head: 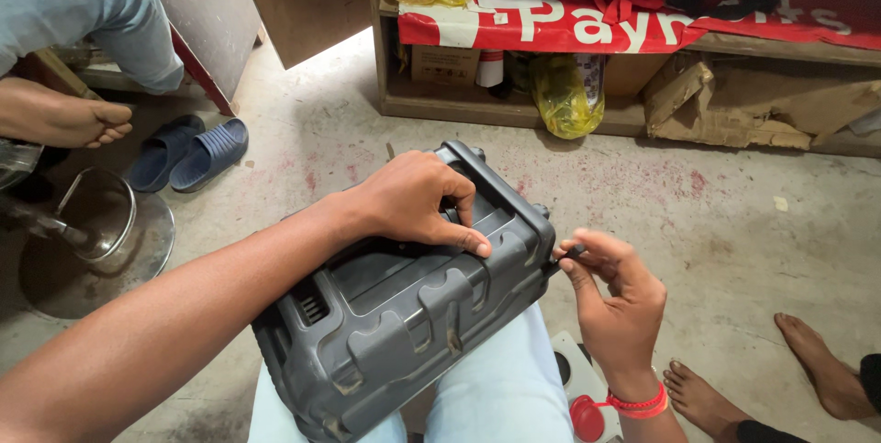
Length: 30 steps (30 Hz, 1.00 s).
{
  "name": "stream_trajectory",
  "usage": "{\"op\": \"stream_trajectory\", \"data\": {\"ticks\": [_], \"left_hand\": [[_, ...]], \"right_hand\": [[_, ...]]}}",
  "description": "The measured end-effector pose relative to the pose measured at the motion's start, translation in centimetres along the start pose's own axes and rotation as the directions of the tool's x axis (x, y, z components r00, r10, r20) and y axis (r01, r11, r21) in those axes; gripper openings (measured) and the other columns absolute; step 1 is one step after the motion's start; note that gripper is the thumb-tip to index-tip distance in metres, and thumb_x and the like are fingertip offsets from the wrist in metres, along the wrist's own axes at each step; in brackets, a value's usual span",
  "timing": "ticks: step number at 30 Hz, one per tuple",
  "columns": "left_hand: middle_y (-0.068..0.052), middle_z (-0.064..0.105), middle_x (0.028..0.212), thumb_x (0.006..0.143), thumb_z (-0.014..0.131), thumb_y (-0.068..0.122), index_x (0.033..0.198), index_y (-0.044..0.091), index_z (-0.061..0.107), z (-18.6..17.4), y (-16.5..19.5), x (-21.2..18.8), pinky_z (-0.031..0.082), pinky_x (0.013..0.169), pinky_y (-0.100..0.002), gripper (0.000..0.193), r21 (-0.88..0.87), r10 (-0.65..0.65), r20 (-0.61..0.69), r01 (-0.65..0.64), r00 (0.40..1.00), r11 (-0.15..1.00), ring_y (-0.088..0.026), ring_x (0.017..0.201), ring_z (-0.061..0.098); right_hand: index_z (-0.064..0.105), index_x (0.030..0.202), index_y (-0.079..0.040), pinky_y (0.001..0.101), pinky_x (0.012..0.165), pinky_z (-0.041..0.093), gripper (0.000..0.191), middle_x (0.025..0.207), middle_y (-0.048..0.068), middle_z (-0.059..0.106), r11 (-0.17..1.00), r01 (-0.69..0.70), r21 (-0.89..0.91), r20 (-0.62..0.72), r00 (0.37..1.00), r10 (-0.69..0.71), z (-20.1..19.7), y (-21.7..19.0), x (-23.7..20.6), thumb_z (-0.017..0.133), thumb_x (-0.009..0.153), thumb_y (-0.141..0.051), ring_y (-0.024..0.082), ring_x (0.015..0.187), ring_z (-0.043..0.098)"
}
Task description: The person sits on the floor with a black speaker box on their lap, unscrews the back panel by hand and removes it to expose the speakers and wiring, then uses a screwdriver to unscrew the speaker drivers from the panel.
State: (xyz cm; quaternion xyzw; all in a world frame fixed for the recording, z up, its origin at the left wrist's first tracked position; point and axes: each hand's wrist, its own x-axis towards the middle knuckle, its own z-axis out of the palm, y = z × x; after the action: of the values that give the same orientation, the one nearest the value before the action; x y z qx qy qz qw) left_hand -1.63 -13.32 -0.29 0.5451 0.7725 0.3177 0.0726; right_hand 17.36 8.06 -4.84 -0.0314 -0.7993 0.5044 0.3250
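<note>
Two hands share the work: our left hand (pixel 418 200) presses flat, unclosed, on the dark grey plastic casing (pixel 404 301) across our lap, while our right hand (pixel 613 294) pinches a small fastener (pixel 571 251) at its edge, which likely needs careful turning.

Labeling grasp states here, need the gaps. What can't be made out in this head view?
- Small dark part pinched by the right hand: mostly hidden by its fingertips, too small to identify.
- Grey plastic casing: top partly covered by the left hand; underside hidden, resting on the lap.
- White object with red knob: cut by the bottom edge, hidden behind the right wrist.
</note>
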Motion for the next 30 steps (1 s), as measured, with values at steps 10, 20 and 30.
{"op": "stream_trajectory", "data": {"ticks": [10, 20, 30], "left_hand": [[-0.003, 0.070, 0.061, 0.067, 0.085, 0.063, 0.066, 0.012, 0.076, 0.1, 0.0, 0.0, 0.048, 0.053, -0.036, 0.051, 0.008, 0.001, -0.010, 0.000, 1.000, 1.000, -0.022, 0.056, 0.067], [-0.003, 0.071, 0.064, 0.069, 0.084, 0.063, 0.067, 0.012, 0.076, 0.1, 0.1, -0.2, 0.048, 0.054, -0.037, 0.051, -0.004, 0.041, -0.034, -0.042, 0.999, 0.999, -0.023, 0.058, 0.067], [-0.004, 0.072, 0.066, 0.068, 0.084, 0.064, 0.067, 0.012, 0.076, 0.2, 0.5, -0.3, 0.050, 0.056, -0.038, 0.052, 0.027, 0.044, -0.039, -0.043, 0.998, 0.999, -0.025, 0.060, 0.068]], "right_hand": [[0.064, 0.113, 0.006, 0.0301, 0.095, 0.060, 0.021, 0.110, 0.014, 0.075, 0.999, 0.012, 0.037, 0.036, 0.999, -0.014, -0.3, -0.1, -0.5, 0.064, 0.093, 0.013, 0.018, 0.105, 0.074], [0.054, 0.124, 0.005, 0.0314, 0.090, 0.062, 0.034, 0.106, 0.015, 0.070, 0.987, 0.135, 0.086, -0.154, 0.981, -0.120, -1.0, -1.9, -0.9, 0.072, 0.096, 0.011, 0.018, 0.100, 0.073], [0.057, 0.114, 0.000, 0.0348, 0.084, 0.067, 0.038, 0.107, 0.020, 0.068, 0.905, 0.137, 0.403, 0.011, 0.988, -0.155, 1.5, -3.2, -5.8, 0.077, 0.084, 0.013, 0.023, 0.094, 0.075]]}}
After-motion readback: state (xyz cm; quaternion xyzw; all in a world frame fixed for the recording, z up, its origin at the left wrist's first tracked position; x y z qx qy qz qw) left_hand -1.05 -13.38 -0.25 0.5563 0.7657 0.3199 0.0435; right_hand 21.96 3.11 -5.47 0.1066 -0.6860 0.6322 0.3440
